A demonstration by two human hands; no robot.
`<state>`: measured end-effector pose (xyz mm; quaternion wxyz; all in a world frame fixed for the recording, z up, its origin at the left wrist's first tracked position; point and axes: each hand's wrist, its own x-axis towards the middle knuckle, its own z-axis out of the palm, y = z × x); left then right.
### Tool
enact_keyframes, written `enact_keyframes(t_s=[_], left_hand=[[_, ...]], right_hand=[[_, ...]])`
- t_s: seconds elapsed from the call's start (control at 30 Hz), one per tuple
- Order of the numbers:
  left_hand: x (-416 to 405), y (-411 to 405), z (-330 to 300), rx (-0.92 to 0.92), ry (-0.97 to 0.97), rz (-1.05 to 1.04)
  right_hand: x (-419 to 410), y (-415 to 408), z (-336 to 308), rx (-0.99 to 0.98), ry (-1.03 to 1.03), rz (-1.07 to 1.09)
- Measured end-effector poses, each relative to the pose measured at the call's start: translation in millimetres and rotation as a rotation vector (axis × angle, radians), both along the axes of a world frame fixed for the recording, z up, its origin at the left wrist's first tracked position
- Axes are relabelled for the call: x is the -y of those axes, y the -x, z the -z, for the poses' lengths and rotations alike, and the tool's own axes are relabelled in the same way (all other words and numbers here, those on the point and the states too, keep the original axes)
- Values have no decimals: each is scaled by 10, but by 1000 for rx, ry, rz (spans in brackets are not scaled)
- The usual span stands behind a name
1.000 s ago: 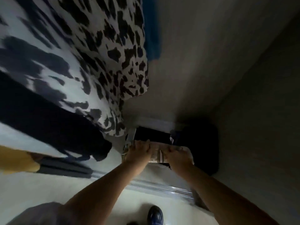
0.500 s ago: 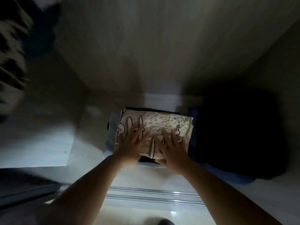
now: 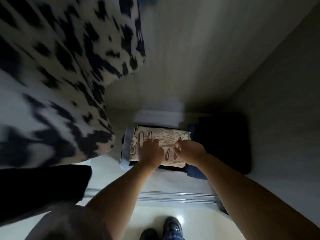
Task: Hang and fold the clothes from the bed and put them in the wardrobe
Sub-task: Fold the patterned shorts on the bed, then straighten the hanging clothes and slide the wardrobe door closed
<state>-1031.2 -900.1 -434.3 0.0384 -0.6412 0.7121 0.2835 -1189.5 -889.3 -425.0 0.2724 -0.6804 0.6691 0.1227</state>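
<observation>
A folded beige patterned garment (image 3: 166, 137) lies on top of a small stack of folded clothes on the wardrobe floor (image 3: 107, 163). My left hand (image 3: 150, 153) rests flat on its near left part, fingers straight. My right hand (image 3: 190, 151) hovers over or touches its right part with fingers loosely bent, holding nothing. Under the beige piece, a pale blue-grey fold (image 3: 129, 142) and dark layers show at the edges.
A black-and-cream spotted garment (image 3: 60, 75) hangs at the left, blurred, with a black garment (image 3: 39, 187) below it. A dark folded pile (image 3: 225, 141) over blue cloth (image 3: 195, 172) sits right of the stack. The sliding-door track (image 3: 173, 196) and my shoes (image 3: 171, 226) are below.
My head has pulled back and turned, so the hanging spotted garment fills the left again. My right hand has lifted from flat to loosely bent; the left hand stays on the beige garment.
</observation>
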Motion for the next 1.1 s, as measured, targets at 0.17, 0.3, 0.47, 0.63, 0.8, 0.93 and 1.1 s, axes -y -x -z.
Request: enact_keyframes(t_s=[0.17,0.3,0.47,0.63,0.8,0.93,1.1], left_hand=[[-23,246,-1501,-178,30,-94],[-36,173,-2665,-156,119,-3],[-186,-31,-3787,-76,269,117],[-397,-118,-4479,-67,300,225],[-619,-357,-4879,-60,391,239],[-864,-794,-5117,-89,466,276],[-1184,-1540,-5390,-134,539,345]], right_hand=[[-107,73,-1433,-63,122,51],[-252,126,-2551,-82,183,113],[-523,103,-3613,-123,291,152],[-848,43,-4217,-145,390,145],[-1057,-250,-4567,-188,457,169],[-1248,-699,-4869,-200,544,222],[-1589,-1450,-5153,-210,654,272]])
